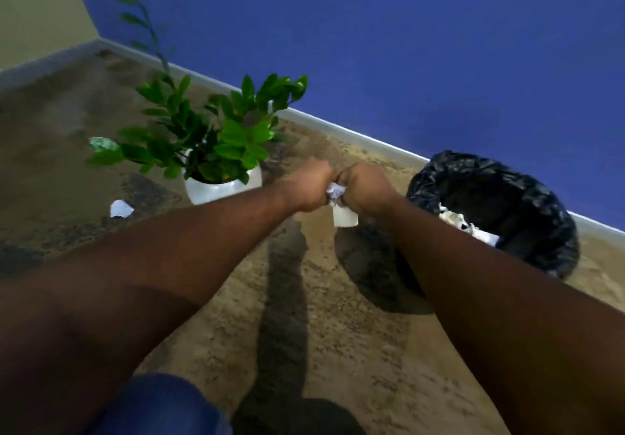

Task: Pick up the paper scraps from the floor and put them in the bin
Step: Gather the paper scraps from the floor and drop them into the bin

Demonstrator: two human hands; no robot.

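White crumpled paper (335, 192) was squeezed between the left hand (309, 186) and the right hand (363, 189), both fisted around it above the floor (338, 333), just left of the bin (527, 197). Scraps (468, 226) already lay inside its black liner. One scrap (121, 209) was left beside the potted plant (216, 150), so I judged the job past halfway.

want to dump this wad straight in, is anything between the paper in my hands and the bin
Nothing visible blocks it. Both hands, left hand and right hand, grip the crumpled paper; the bin sits open-topped just to the right, with only bare floor between.
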